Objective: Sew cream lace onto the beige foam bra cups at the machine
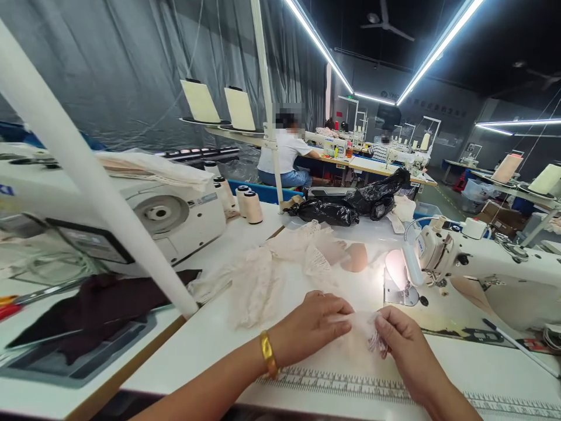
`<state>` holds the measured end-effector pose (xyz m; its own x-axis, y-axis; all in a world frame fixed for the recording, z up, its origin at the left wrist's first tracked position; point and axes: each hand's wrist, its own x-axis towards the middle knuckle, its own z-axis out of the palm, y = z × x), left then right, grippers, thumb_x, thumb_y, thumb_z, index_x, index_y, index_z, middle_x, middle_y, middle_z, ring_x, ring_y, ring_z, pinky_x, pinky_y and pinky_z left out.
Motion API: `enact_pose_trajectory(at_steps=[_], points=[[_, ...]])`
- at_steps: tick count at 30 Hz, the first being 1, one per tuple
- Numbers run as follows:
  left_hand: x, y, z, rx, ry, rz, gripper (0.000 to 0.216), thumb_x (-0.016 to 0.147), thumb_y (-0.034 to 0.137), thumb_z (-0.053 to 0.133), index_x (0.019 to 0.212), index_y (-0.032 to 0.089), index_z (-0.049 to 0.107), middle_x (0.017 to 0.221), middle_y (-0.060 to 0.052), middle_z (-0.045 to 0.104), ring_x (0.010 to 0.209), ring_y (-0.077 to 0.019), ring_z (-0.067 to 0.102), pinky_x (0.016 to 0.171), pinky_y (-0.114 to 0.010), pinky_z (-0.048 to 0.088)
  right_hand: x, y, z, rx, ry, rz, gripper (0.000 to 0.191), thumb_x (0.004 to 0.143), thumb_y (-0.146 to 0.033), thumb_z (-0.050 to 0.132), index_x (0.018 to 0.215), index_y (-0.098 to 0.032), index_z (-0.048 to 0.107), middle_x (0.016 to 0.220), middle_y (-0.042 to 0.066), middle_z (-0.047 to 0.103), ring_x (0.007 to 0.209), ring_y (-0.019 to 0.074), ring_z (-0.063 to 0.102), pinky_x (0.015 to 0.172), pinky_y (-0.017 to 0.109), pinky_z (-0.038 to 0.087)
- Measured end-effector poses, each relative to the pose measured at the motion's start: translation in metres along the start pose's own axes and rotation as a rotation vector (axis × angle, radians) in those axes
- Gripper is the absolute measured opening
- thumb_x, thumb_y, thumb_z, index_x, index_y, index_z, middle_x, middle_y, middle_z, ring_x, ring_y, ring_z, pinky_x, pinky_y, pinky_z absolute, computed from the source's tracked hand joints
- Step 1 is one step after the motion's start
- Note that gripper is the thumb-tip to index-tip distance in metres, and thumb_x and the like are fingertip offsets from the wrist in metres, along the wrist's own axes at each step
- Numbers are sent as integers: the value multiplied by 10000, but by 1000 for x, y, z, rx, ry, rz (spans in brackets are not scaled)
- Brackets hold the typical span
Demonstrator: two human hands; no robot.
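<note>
Between my two hands, just above the white table, stretches a thin pale piece of sheer fabric [357,339] with a lacy edge at its right end. My left hand [313,324], a gold bracelet at its wrist, pinches the fabric's left side between thumb and fingers. The lacy edge is bunched in my right hand [401,333], gripped by thumb and forefinger. A sewing machine [442,251] with its lamp lit stands just beyond my right hand. Past my left hand lie more sheer cream lace pieces [258,286] and a beige rounded cloth piece [355,257].
A printed measuring tape [333,381] runs along the table's front edge. Black plastic bags [333,211] lie at the back, near thread cones [253,207]. On the left are a white pole [109,193], another machine [175,216] and dark cloth in a grey tray [83,365]. A co-worker [283,152] sits beyond.
</note>
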<state>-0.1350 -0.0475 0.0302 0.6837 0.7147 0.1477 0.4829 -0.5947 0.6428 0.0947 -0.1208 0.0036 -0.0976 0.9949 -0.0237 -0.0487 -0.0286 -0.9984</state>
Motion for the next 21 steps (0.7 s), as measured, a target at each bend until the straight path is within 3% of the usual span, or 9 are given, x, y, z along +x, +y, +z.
enact_pose_trajectory(at_steps=[3,6,8,11,13,15,17,19,21], points=[[10,2,1,-41,-58,-40,437,979,511,455,745,196,645,748,-14,691,758,-207,626,742,-299,450,-5,3,-11,35,136,-14,445,875,-647,680,830,-207,628,685,-29,533,645,137,444,604,236,370],[14,-7,-7,-60,-165,-149,478,970,540,436,686,187,590,695,-13,656,676,-191,599,637,-276,413,-10,3,-25,34,278,-23,437,873,-655,672,891,-221,619,727,-33,502,681,144,433,616,233,370],[13,-14,-14,34,-115,-244,490,974,549,407,723,187,620,707,-24,659,689,-209,614,651,-295,426,-13,2,-30,-3,327,-37,438,876,-658,662,921,-226,614,727,-39,465,679,142,409,604,230,361],[12,-13,-17,208,72,-228,476,943,614,481,1056,205,699,1021,-76,735,917,-284,675,825,-383,481,-14,-1,-29,-100,297,-63,444,894,-669,628,910,-226,603,695,-51,405,627,130,359,550,226,328],[11,-3,-10,221,123,-69,609,898,638,579,1360,239,579,1385,-120,629,1218,-345,599,1028,-466,439,-15,-6,-23,-171,236,-98,443,922,-665,591,872,-225,592,675,-51,409,603,128,373,533,229,340],[13,9,2,135,93,126,696,911,609,596,1493,258,443,1556,-127,481,1393,-341,463,1149,-489,352,-18,-11,-16,-238,178,-143,427,955,-636,561,849,-225,595,669,-41,445,600,135,416,540,237,374],[17,19,16,-9,12,233,551,965,557,532,1423,251,508,1410,-111,610,1280,-289,556,1100,-432,413,-22,-15,-12,-320,148,-219,379,988,-574,546,856,-227,626,712,-14,512,644,154,475,592,257,425],[23,23,25,-128,-82,217,396,1000,523,461,1176,219,642,1007,-46,723,933,-215,654,869,-324,517,-26,-17,-11,-407,181,-337,322,1004,-511,546,880,-238,666,831,34,578,772,196,546,688,296,472],[33,19,26,-94,-142,163,428,1012,533,415,915,196,659,714,17,623,671,-155,575,628,-239,475,-26,-15,-13,-431,254,-454,294,1001,-484,557,880,-247,683,959,78,607,932,244,578,792,338,488]])
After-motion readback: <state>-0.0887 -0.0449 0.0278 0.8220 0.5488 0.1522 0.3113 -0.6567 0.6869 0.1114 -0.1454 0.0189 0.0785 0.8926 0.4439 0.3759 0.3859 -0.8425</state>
